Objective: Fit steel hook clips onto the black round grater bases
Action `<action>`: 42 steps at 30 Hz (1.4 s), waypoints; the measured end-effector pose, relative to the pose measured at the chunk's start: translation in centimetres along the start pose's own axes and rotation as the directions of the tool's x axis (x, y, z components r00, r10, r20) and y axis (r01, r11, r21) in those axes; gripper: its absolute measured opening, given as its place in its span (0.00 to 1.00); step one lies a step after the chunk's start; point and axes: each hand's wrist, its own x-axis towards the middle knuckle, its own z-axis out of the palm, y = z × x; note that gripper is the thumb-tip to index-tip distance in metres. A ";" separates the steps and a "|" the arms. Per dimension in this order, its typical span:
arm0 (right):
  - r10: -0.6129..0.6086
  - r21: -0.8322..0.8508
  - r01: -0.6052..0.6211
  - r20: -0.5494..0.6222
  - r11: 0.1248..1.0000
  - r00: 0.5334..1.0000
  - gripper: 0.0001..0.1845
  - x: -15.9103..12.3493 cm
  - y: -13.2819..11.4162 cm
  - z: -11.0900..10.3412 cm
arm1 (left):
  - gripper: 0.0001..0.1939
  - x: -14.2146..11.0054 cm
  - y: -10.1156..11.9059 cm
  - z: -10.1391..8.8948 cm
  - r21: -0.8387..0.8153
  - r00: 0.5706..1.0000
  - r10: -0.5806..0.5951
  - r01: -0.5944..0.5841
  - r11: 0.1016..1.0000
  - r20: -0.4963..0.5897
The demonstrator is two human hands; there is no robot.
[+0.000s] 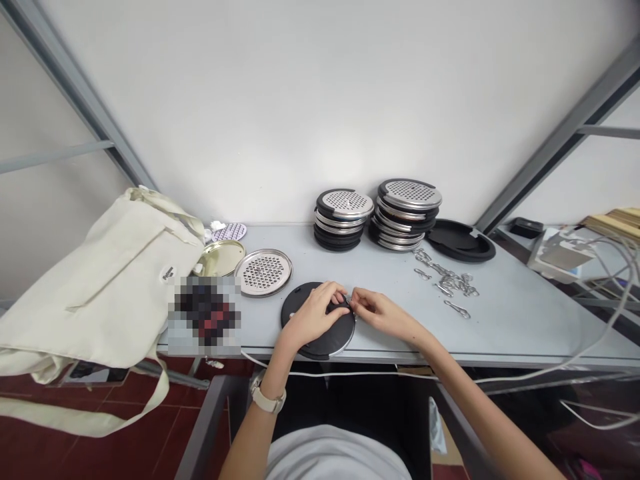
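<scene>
A round black disc (325, 337) with a thin silvery edge lies flat near the table's front edge. My left hand (317, 310) lies across it, its fingers curled toward the right rim and its thumb along the surface. At that rim, my right hand (377, 312) is closed in a pinch, its fingertips nearly meeting those of the left. A small metallic glint shows between the fingertips, too small to make out. To the right lies a loose pile of wire spring clips (453, 279), with a single clip (457, 309) apart from it.
Behind the hands stand a shorter stack (345, 220) and a taller stack (405, 213) of perforated metal and black discs. A black dish (463, 240) sits beside them. Left are a grater disc (263, 272), a gold lid (223, 259) and a cream bag (105, 280). A white cable (360, 374) runs along the front.
</scene>
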 end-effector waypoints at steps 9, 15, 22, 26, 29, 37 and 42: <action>0.002 -0.086 0.006 0.100 0.996 0.995 0.12 0.6 -0.3 -0.6 | 0.07 -0.1 0.2 -0.1 0.007 1.000 0.020 -0.020 1.000 -0.009; 0.027 -0.100 -0.014 0.132 0.995 0.991 0.17 0.9 -1.1 -1.1 | 0.06 -0.2 0.2 -0.1 0.029 1.000 0.012 -0.012 1.000 -0.011; 0.024 -0.158 -0.006 0.116 0.987 0.993 0.17 1.6 -1.4 -1.0 | 0.05 -0.2 0.2 -0.2 0.128 0.999 0.013 -0.007 0.992 -0.042; 0.039 -0.198 -0.018 0.103 0.980 0.994 0.16 1.9 -1.5 -0.8 | 0.05 -0.2 0.1 -0.2 0.139 0.999 0.011 -0.004 0.990 -0.047; 0.047 -0.216 -0.019 0.124 0.976 0.991 0.16 2.0 -1.3 -0.8 | 0.05 -0.1 0.2 -0.1 0.147 0.999 0.010 -0.002 0.989 -0.049; 0.099 -0.283 -0.085 0.036 0.955 0.994 0.18 1.5 -1.3 0.0 | 0.06 0.0 0.1 0.1 0.168 0.998 0.011 0.000 0.986 -0.067; 0.112 -0.332 -0.118 -0.038 0.936 0.993 0.17 1.1 -1.4 0.8 | 0.06 0.0 -0.1 0.2 0.168 0.998 0.014 -0.003 0.986 -0.067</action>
